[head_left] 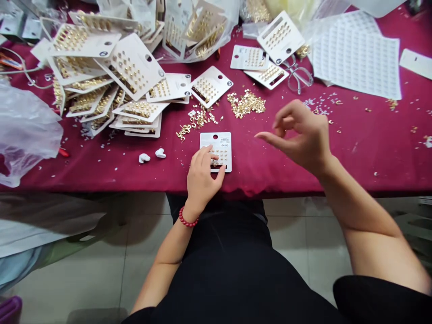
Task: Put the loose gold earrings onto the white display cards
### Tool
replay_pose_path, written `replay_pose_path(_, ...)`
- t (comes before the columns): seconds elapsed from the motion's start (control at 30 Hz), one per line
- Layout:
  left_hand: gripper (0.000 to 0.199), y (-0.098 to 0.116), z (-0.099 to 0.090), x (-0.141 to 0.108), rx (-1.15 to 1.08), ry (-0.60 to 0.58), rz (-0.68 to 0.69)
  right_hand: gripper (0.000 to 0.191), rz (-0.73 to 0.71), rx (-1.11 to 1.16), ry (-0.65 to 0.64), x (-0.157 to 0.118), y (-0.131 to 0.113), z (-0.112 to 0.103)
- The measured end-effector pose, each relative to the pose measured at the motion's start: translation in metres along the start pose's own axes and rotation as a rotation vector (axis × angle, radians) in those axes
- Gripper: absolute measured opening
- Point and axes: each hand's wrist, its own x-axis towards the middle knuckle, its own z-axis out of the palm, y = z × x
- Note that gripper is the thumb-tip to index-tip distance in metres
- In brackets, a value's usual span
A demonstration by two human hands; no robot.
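across the maroon tablecloth (354, 153), a person is working at a white earring card (221, 140) near the front edge, the left hand (202, 177) pressing it flat with spread fingertips, not gripping, while the empty right hand (300, 137) is hovering loosely curled beside the loose gold earrings (246, 103).

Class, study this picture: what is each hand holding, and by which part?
The left hand lies on the lower part of a white earring card; whether it grips the card cannot be told. The right hand, raised above the red tablecloth, shows nothing held.
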Motion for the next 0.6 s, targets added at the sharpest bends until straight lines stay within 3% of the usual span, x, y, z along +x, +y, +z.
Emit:
replay_pose_path(0.13,0.019,0.002,-0.001,-0.002,0.013,-0.005,0.014,0.025,0.288,0.02,0.269,-0.043,0.045,-0.008)
replay_pose_path(0.23,0.023,0.002,-0.003,-0.003,-0.004,-0.033,0.034,0.024,0.422,0.043,0.344,-0.071,0.077,-0.016)
replay_pose_path(0.4,0.022,0.003,-0.009,-0.002,-0.028,-0.117,0.04,0.017,0.564,-0.112,0.489,-0.1,0.117,-0.034)
replay_pose_path(0.5,0.024,0.006,-0.01,-0.002,-0.008,-0.146,0.037,0.018,0.62,-0.091,0.446,-0.108,0.124,-0.037)
replay_pose_path(0.6,0.043,0.009,-0.006,-0.004,0.064,-0.146,0.035,0.023,0.567,-0.133,0.36,-0.109,0.121,-0.032)
